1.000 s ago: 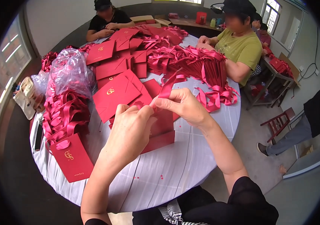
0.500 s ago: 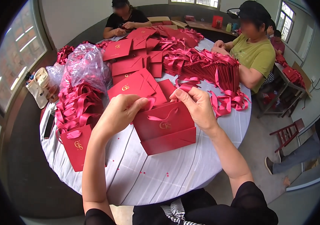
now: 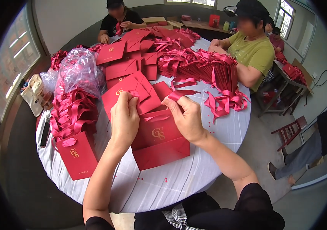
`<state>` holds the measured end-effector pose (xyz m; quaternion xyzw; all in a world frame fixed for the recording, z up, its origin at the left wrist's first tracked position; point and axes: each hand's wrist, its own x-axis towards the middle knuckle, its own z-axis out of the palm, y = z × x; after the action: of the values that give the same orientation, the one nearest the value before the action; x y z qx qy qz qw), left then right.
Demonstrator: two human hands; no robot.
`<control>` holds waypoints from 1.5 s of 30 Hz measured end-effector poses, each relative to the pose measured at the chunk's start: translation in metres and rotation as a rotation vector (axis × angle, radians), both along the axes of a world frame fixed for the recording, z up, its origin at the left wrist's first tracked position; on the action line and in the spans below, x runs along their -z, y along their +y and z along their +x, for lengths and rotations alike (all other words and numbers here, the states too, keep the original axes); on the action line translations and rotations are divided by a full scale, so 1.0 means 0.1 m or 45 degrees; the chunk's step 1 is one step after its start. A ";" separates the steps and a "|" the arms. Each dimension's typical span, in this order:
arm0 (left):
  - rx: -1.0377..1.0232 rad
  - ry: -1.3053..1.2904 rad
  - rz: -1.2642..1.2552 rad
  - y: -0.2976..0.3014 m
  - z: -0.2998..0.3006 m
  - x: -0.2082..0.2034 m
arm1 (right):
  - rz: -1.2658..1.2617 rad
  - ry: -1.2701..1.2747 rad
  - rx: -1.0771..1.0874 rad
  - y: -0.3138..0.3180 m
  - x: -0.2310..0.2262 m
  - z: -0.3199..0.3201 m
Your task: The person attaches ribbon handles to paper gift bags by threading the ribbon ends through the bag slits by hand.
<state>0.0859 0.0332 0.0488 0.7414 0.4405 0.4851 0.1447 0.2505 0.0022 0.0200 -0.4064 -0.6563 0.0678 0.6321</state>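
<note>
Table (image 3: 209, 153): round, white-covered, crowded with red stock toward its far side; bare cloth is left only along the near edge.
Bag (image 3: 159, 143): a red gift bag laid flat at mid-table, mouth turned away, directly under both hands.
Left hand (image 3: 124, 119): fingers pinched on ribbon at the bag's left top corner.
Right hand (image 3: 187, 118): fingers closed on the ribbon (image 3: 179, 95) at the right corner, equally near.

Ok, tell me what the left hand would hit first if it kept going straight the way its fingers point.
Probably the flat red envelope-like bag just beyond the fingertips of the left hand, which point away across the table; depth is unclear, so it may already touch it.
</note>
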 end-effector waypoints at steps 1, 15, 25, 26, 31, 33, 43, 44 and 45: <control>-0.023 -0.019 0.009 0.01 0.00 0.04 | -0.007 -0.025 0.045 -0.01 0.01 -0.01; 0.186 -0.049 -0.243 0.21 -0.25 0.08 | -0.183 -0.024 0.129 0.08 0.06 -0.01; 0.325 0.486 0.206 -0.08 -0.08 -0.11 | -0.051 -0.067 0.086 0.27 0.29 0.00; 0.315 0.529 0.312 -0.01 -0.14 -0.02 | 0.020 -0.146 0.160 0.38 0.38 -0.02; 0.459 0.538 -0.296 0.09 -0.24 -0.07 | 0.048 0.073 0.124 0.22 0.23 0.02; 0.654 0.391 -0.472 0.14 -0.30 -0.10 | 0.035 0.090 0.008 0.17 0.20 0.07; 0.342 0.279 -0.153 0.25 -0.24 0.14 | -0.046 0.088 0.056 0.19 0.15 0.11; 0.342 0.273 -0.146 0.25 -0.22 0.10 | -0.039 0.081 0.056 0.20 0.14 0.13; 0.358 0.357 -0.273 0.24 -0.22 0.07 | -0.056 0.090 0.056 0.18 0.13 0.13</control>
<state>0.0642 0.0572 0.0416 0.8361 0.3977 0.3027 0.2262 0.2640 0.0202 0.0067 -0.4317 -0.6229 0.0826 0.6471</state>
